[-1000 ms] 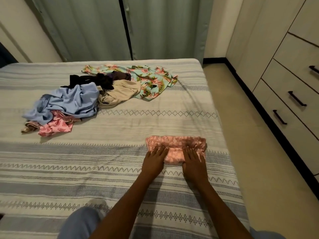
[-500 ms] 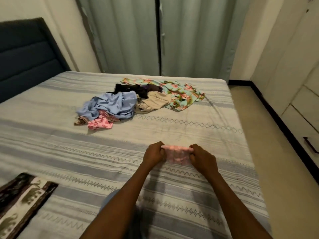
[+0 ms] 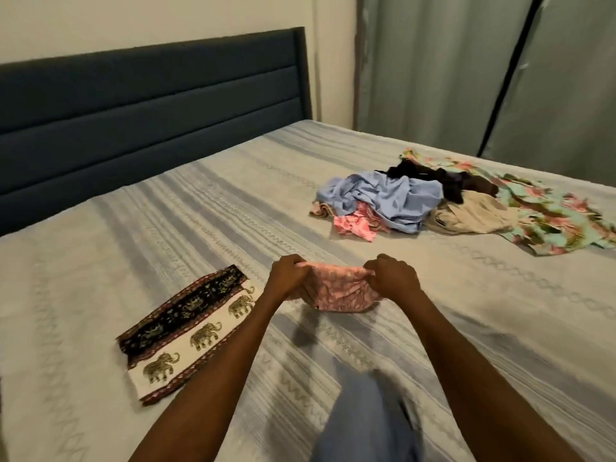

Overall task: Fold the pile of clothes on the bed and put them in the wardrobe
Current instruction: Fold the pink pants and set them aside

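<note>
Closest to me, the left hand and right hand each pinch an upper corner of the folded pink garment, its lower edge seemingly just touching the bed. Just left lies a folded elephant-print cloth. Farther off, toward the curtains, the unfolded clothes pile sprawls; the dark headboard stands beyond.

The floral cloth runs off the right edge; the dark garment lies partly buried in the pile.
</note>
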Demonstrator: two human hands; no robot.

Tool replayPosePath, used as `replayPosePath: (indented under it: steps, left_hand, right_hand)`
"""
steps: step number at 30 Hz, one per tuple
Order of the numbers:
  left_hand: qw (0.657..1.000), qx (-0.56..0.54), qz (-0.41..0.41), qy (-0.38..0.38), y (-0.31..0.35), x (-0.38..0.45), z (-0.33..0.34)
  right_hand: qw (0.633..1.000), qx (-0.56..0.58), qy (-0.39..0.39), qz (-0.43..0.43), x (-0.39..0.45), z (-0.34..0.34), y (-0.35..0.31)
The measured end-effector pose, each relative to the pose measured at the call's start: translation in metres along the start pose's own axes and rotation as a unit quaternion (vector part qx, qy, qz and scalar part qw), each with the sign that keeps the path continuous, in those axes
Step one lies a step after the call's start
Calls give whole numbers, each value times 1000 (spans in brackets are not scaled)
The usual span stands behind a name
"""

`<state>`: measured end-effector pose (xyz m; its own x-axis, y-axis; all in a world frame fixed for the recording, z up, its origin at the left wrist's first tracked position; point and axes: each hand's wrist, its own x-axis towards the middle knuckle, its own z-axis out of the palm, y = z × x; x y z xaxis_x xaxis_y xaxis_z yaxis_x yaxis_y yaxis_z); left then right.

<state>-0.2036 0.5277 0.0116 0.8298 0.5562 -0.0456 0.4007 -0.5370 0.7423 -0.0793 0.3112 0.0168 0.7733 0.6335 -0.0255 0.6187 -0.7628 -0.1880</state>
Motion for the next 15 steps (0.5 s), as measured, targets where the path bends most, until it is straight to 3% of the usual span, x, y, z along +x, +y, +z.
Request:
replayPosePath:
  steps: [4, 7, 10, 12, 15]
  left_hand:
    - [992, -55, -20, 116, -34, 28, -32]
    - [978, -35, 61, 194, -56, 47, -44]
    - [968, 3, 149, 201, -82, 60, -43]
    - [977, 38, 124, 170, -109, 63, -27]
    - [988, 135, 33, 70, -153, 49, 9]
  right_hand:
    - [991, 124, 43, -10, 76, 16, -56]
    - [974, 202, 102, -31, 120, 29, -85]
    - [961, 227, 136, -75, 153, 49, -99]
    - [972, 185, 105, -102, 164, 71, -99]
    - [991, 12, -72, -113, 161, 118, -90]
